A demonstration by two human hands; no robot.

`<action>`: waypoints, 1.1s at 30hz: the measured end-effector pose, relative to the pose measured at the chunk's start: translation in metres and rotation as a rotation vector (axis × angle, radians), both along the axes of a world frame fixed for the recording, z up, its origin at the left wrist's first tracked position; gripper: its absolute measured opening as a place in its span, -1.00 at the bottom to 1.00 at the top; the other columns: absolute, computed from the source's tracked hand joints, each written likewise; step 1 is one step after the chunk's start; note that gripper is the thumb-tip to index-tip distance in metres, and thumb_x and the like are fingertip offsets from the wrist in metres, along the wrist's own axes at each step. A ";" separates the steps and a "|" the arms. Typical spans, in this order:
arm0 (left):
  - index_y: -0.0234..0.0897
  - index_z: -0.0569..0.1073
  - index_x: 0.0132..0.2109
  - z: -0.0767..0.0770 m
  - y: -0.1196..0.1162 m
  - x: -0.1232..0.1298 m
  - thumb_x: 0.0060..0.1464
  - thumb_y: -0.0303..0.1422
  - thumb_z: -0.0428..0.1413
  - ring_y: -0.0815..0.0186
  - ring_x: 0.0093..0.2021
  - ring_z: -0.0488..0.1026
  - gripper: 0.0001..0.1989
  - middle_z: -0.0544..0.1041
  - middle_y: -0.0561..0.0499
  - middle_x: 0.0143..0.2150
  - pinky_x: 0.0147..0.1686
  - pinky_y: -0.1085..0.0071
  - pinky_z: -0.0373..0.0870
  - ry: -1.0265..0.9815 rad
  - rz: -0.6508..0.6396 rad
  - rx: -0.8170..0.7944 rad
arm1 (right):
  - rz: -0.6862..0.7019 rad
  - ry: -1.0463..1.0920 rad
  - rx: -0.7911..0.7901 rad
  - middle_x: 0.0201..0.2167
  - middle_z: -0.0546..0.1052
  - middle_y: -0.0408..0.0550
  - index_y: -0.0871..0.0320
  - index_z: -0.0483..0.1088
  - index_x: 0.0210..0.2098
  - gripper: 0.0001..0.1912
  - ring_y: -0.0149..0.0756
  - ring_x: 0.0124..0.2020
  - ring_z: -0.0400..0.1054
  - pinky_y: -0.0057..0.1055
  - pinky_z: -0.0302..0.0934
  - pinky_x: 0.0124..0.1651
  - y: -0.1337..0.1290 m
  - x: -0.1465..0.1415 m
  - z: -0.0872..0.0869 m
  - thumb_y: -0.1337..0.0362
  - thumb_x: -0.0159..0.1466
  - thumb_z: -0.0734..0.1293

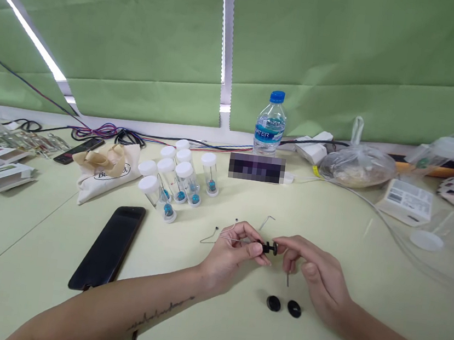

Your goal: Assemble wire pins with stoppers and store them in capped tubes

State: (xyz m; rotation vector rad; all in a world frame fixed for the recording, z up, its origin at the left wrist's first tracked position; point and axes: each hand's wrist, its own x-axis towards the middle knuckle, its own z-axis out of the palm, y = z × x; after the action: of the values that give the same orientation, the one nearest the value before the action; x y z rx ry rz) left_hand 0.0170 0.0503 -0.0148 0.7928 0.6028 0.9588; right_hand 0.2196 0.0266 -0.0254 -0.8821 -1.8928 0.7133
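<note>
Pointing its round end to the right hand (pixel 320 267), the small black part (pixel 267 248) is between the hands, long axis sideways. The left hand (pixel 237 251) pinches it; the right extends its index finger, while curled fingers grip a thin metal rod (pixel 288 280). Two round black discs (pixel 273 303) rest below, on the bench (pixel 199 326).

Held part (pixel 269 247), seemingly black; two discs (pixel 274 303), black; counter (pixel 198 337), pale yellow-green; bottle cap (pixel 277 97), blue; tube lids (pixel 148 184), white; cloth (pixel 350 42), plain green.

Glare top L (R edge blurry)
</note>
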 end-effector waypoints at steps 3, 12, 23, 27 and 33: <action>-0.34 0.43 -0.35 0.000 0.000 0.000 -0.13 -0.29 0.35 0.39 -0.48 0.50 -0.71 0.53 0.05 -0.47 -0.26 0.40 0.38 0.005 0.002 -0.002 | 0.001 0.009 -0.005 -0.30 0.42 0.00 0.08 0.32 0.10 -0.54 -0.31 -0.45 0.33 -0.33 0.29 -0.40 0.000 0.000 0.000 0.04 0.43 -0.01; -0.35 0.43 -0.36 0.003 -0.001 0.000 -0.10 -0.35 0.33 0.41 -0.48 0.50 -0.76 0.54 0.05 -0.48 -0.27 0.44 0.37 -0.003 0.003 -0.007 | 0.023 0.018 -0.021 -0.29 0.41 -0.02 0.07 0.31 0.09 -0.56 -0.33 -0.44 0.32 -0.34 0.28 -0.40 -0.002 0.000 0.001 0.07 0.44 -0.01; -0.35 0.42 -0.36 0.002 -0.001 0.000 -0.10 -0.35 0.33 0.41 -0.48 0.50 -0.75 0.53 0.06 -0.48 -0.29 0.46 0.36 -0.005 0.003 -0.009 | 0.011 -0.001 -0.016 -0.27 0.40 -0.01 0.07 0.31 0.09 -0.55 -0.33 -0.43 0.31 -0.33 0.26 -0.39 -0.001 0.001 -0.001 0.04 0.43 -0.01; -0.35 0.42 -0.36 0.002 -0.001 0.000 -0.13 -0.32 0.35 0.40 -0.48 0.50 -0.72 0.53 0.06 -0.48 -0.28 0.43 0.37 -0.004 0.009 -0.014 | 0.011 -0.013 -0.003 -0.26 0.40 -0.01 0.08 0.30 0.11 -0.55 -0.34 -0.43 0.31 -0.33 0.27 -0.37 0.000 0.001 0.000 0.04 0.43 -0.01; -0.36 0.43 -0.36 0.003 0.000 0.000 -0.13 -0.32 0.35 0.41 -0.49 0.50 -0.72 0.52 0.07 -0.48 -0.28 0.44 0.37 -0.009 0.011 -0.015 | 0.014 -0.020 -0.003 -0.28 0.41 -0.02 0.07 0.30 0.12 -0.55 -0.34 -0.44 0.32 -0.34 0.27 -0.38 0.000 0.001 0.001 0.05 0.43 -0.01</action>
State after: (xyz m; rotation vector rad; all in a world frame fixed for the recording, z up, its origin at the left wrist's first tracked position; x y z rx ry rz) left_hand 0.0173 0.0498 -0.0121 0.7727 0.6065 0.9661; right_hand 0.2203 0.0263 -0.0249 -0.8812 -1.9174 0.7179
